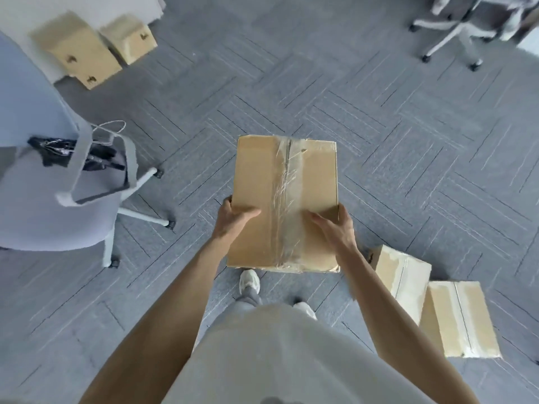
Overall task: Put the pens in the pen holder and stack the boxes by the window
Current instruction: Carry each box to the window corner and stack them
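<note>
I hold a brown cardboard box (284, 199), sealed with clear tape, in front of me above the carpet. My left hand (234, 217) grips its left edge and my right hand (335, 225) grips its right edge, thumbs on top. Two more taped boxes (401, 275) (459, 319) lie on the floor at my lower right. Two further boxes (77, 51) (129, 37) stand at the far left against a white wall. No pens or pen holder are in view.
A grey office chair (43, 182) with a black item on its seat stands at the left. Another chair's wheeled base (449, 39) is at the far right. Grey carpet (379, 126) covers the floor. My feet (249, 282) are below the box.
</note>
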{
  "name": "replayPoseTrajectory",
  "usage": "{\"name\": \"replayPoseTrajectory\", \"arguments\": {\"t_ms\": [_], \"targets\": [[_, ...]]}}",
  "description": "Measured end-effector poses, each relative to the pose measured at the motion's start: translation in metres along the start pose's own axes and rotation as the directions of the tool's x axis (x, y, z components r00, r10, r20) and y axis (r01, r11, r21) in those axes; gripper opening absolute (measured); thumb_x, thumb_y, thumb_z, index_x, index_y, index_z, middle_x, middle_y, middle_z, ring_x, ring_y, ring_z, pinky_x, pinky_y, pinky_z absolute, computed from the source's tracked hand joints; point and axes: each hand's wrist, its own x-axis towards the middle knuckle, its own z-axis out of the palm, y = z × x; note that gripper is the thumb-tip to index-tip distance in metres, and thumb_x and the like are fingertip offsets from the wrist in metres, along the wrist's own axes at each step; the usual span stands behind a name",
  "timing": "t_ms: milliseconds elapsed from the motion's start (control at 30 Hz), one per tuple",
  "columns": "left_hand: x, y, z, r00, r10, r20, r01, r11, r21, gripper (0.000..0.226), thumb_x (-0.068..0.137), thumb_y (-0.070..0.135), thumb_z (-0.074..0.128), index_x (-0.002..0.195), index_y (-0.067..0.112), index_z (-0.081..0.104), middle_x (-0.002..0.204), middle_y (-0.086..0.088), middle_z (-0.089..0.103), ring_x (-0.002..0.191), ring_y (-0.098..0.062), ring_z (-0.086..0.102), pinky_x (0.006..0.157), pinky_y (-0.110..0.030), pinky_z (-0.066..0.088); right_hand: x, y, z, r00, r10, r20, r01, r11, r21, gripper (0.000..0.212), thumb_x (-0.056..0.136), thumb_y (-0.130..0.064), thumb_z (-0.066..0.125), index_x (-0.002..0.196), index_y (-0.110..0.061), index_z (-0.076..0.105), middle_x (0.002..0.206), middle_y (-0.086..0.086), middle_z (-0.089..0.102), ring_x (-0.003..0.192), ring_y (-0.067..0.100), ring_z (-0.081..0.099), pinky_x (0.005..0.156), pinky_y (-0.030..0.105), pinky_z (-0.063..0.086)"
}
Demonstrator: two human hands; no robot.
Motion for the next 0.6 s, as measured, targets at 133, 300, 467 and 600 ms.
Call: {"name": "replayPoseTrajectory", "arguments": {"t_ms": [133, 300, 467, 600], "targets": [[-0.044, -0.023, -0.012, 0.990, -0.026, -0.141, 0.009, 0.992, -0.125, 0.064, 0.075, 0.015, 0.080, 0.126, 0.010, 0.042, 0.110, -0.004, 0.062, 0.084, -0.008, 0.059, 0.060, -0.015, 0.043, -0.018, -0.007, 0.001, 0.982, -0.077, 0.175, 0.090, 0.994, -0.067, 0.053, 0.075, -0.025, 0.083, 0.118, -0.017, 0.053, 0.099, -0.001, 0.066, 0.087, 0.017, 0.063, 0.073, 0.030, 0.056], [-0.123, -0.088, -0.032, 0.889, -0.175, -0.423, 0.065, 0.963, -0.263, 0.083, 0.066, 0.025, 0.088, 0.133, 0.012, 0.039, 0.125, -0.011, 0.050, 0.112, -0.028, 0.054, 0.091, -0.041, 0.051, -0.067, 0.003, 0.028, 0.915, -0.113, 0.387, 0.215, 0.948, -0.233, 0.074, 0.070, -0.027, 0.087, 0.133, -0.019, 0.049, 0.111, -0.003, 0.065, 0.108, 0.023, 0.064, 0.095, 0.037, 0.051], [-0.248, -0.181, -0.056, 0.751, -0.301, -0.588, 0.027, 0.904, -0.427, 0.090, 0.052, 0.043, 0.078, 0.128, 0.015, 0.041, 0.116, -0.008, 0.042, 0.108, -0.024, 0.046, 0.081, -0.029, 0.041, -0.159, 0.020, 0.070, 0.722, -0.127, 0.680, 0.425, 0.857, -0.291, 0.059, 0.079, -0.021, 0.081, 0.130, -0.015, 0.053, 0.103, -0.010, 0.060, 0.103, 0.019, 0.062, 0.068, 0.014, 0.044], [-0.349, -0.259, -0.056, 0.598, -0.471, -0.649, -0.094, 0.763, -0.640, 0.082, 0.049, 0.050, 0.080, 0.117, 0.023, 0.043, 0.119, -0.010, 0.048, 0.109, -0.025, 0.052, 0.088, -0.037, 0.051, -0.241, 0.054, 0.101, 0.490, -0.035, 0.871, 0.549, 0.789, -0.277, 0.049, 0.075, -0.019, 0.083, 0.119, -0.016, 0.061, 0.103, -0.003, 0.072, 0.094, 0.014, 0.069, 0.076, 0.024, 0.054]]}}
